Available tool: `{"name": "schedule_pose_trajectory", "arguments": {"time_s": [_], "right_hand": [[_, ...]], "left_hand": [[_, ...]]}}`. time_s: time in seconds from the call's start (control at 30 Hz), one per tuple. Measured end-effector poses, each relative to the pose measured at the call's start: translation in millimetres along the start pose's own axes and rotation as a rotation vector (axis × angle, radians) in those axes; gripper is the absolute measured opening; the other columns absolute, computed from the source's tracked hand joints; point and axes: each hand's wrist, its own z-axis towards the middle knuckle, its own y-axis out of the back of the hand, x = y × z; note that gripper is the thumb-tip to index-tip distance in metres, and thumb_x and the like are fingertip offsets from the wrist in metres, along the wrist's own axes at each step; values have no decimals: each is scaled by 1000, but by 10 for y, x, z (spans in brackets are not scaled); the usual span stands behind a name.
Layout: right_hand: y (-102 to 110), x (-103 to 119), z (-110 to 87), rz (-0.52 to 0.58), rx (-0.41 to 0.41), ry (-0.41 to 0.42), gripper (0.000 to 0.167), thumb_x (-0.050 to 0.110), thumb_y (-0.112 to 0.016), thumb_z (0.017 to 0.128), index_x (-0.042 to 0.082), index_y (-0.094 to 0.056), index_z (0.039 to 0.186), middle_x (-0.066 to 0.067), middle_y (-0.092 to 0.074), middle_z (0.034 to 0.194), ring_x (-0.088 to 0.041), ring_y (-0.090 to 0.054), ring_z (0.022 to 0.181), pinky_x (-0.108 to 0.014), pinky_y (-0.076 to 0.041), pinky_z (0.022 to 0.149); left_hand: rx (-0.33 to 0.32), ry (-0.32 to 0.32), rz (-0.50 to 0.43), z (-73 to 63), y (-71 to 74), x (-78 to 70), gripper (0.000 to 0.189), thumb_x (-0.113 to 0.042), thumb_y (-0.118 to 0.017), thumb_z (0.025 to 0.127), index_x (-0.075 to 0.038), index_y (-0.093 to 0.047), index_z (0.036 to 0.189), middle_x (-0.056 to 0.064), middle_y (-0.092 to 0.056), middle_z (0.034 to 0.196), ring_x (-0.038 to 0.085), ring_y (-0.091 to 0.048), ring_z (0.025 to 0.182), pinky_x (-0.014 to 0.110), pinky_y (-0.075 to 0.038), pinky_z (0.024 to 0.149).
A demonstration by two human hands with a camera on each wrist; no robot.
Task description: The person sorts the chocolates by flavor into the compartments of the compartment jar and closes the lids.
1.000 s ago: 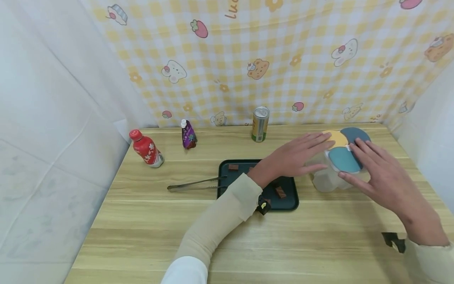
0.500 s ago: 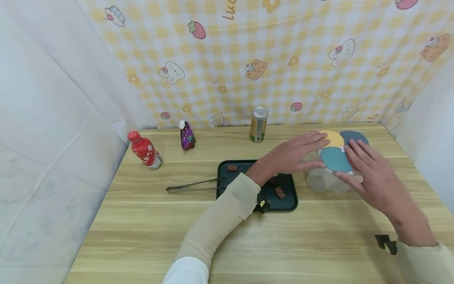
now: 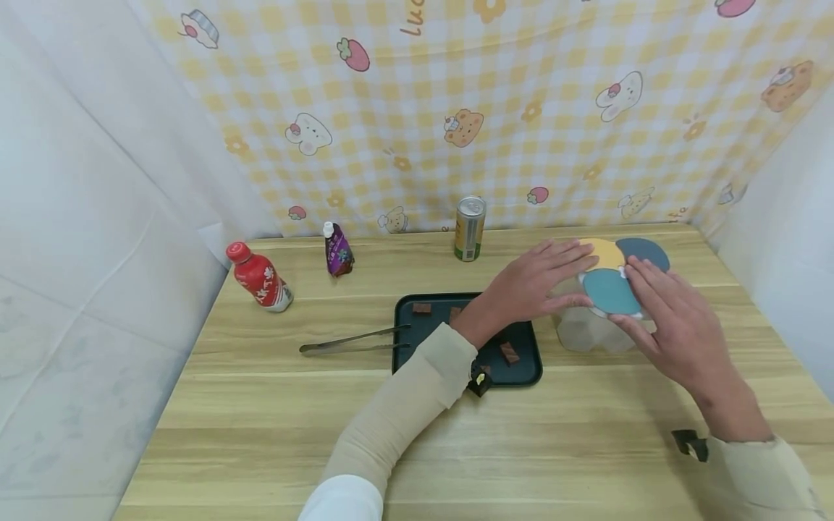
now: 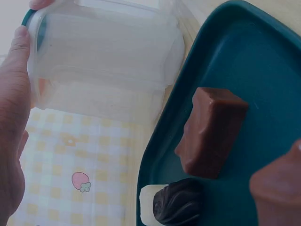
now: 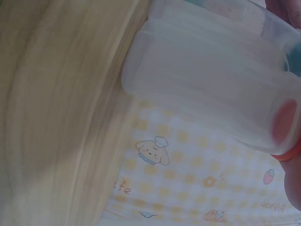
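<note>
A translucent plastic container [image 3: 589,333] stands at the right of the table under a lid [image 3: 611,291] with rounded yellow, dark blue and teal sections. My left hand [image 3: 537,282] lies along the lid's left side, fingers extended over the yellow section and thumb near the teal one's edge. From the right, my right hand [image 3: 677,325] rests straight fingers on the lid near its middle, the thumb by the teal section's front edge. In the left wrist view the container's cloudy wall [image 4: 103,61] shows nothing distinct inside; the right wrist view shows its other side [image 5: 202,80].
Beneath my left forearm is a dark green tray [image 3: 529,369] bearing brown chocolate-like bars [image 3: 510,353] and a dark swirled piece [image 4: 181,200]. Tongs [image 3: 345,341] lean over its left edge. Behind stand a red bottle [image 3: 259,277], a purple pouch [image 3: 339,251] and a can [image 3: 470,229].
The container and lid have shifted slightly left along the table, with both hands staying on the lid. The right forearm has swung left, and the whole head view has drifted a little.
</note>
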Motion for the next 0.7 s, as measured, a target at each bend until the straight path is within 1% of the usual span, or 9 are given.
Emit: {"name": "schedule_pose_trajectory", "arguments": {"time_s": [0.1, 0.2, 0.3, 0.33, 0.37, 0.53, 0.57, 0.6, 0.7], "right_hand": [[-19, -1, -8, -19, -27, 1, 80, 62, -44, 104, -9, -61, 137, -22, -60, 139, -40, -57, 129, -47, -34, 115], [-34, -4, -19, -32, -42, -4, 80, 62, -44, 104, -9, -62, 136, -21, -61, 138, -42, -59, 125, -47, -35, 114], [-47, 5, -25, -33, -46, -13, 80, 62, -42, 105, -9, -63, 135, -22, -61, 137, -43, -60, 124, -47, -34, 115], [-49, 10, -25, -25, -46, -30, 77, 60, -41, 106, -9, -63, 134, -21, -62, 137, -41, -59, 125, -45, -34, 115], [-52, 14, -24, -18, -54, -41, 75, 58, -40, 107, -8, -64, 134, -21, -62, 136, -40, -59, 126, -44, -33, 116], [-61, 27, -18, 19, -86, -94, 65, 51, -41, 109, -5, -68, 130, -18, -65, 134, -33, -60, 127, -37, -32, 116], [-61, 27, -16, 23, -93, -94, 66, 51, -42, 109, -5, -69, 130, -18, -65, 133, -34, -60, 126, -38, -33, 116], [-61, 25, -15, 25, -92, -99, 66, 51, -41, 109, -5, -69, 129, -18, -65, 133, -33, -60, 127, -38, -32, 116], [-68, 23, -10, 41, -101, -123, 66, 50, -40, 110, -5, -70, 128, -18, -66, 132, -31, -59, 128, -38, -33, 116]], "left_hand": [[-48, -22, 30, -7, -18, 0, 77, -55, -69, 94, -13, -47, 156, 2, -42, 159, 15, -30, 150, 28, -7, 121], [-104, -51, 24, -15, -48, 5, 76, -54, -71, 94, -12, -51, 153, 4, -46, 157, 17, -33, 149, 26, -10, 120], [-147, -54, 3, -24, -77, 5, 72, -54, -71, 94, -12, -54, 151, 5, -48, 155, 16, -35, 147, 23, -19, 117], [-146, -33, -17, -24, -84, -2, 69, -53, -69, 96, -14, -55, 151, 4, -49, 155, 14, -35, 147, 19, -25, 114], [-146, -20, -15, -22, -86, -13, 67, -53, -68, 96, -15, -56, 150, 3, -49, 154, 14, -35, 147, 18, -28, 112], [-104, 45, 52, -1, -31, -87, 62, -57, -62, 99, -20, -58, 149, -1, -50, 153, 11, -38, 145, 16, -45, 96], [-100, 43, 80, 3, -16, -98, 63, -58, -61, 98, -20, -57, 148, -2, -50, 153, 12, -39, 145, 17, -46, 96], [-91, 53, 82, 6, -3, -106, 62, -58, -61, 99, -21, -57, 149, -2, -50, 153, 12, -39, 145, 17, -48, 93], [-72, 86, 57, 16, 20, -121, 58, -56, -59, 101, -24, -57, 149, -4, -50, 153, 10, -39, 144, 16, -50, 83]]}}
